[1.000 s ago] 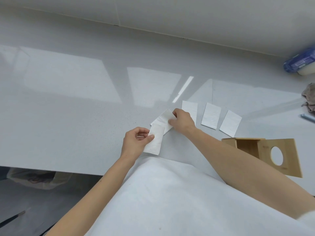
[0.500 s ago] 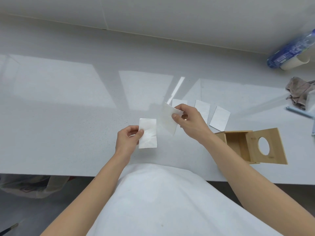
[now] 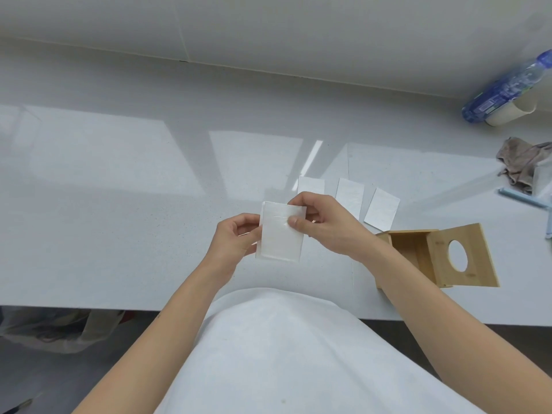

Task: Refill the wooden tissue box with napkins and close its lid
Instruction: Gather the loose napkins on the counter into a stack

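The separate napkins (image 3: 280, 237) are now one stack, pinched in the fingers of left hand (image 3: 236, 239) and right hand (image 3: 327, 227), ready for the box (image 3: 413, 252).

**Head view.** A single wide-angle view is taken from the wearer's head and is directed forward and steeply downward onto the glossy pale grey countertop (image 3: 119, 204). The wearer's white garment (image 3: 283, 354) and both forearms are seen at close range in the lower half. The left hand (image 3: 236, 240) and right hand (image 3: 322, 225), by which the folded white paper napkin (image 3: 279, 237) is pinched, are framed at the centre. The off-white wall (image 3: 268, 25) is included along the top, where straight joints are rendered bowed.
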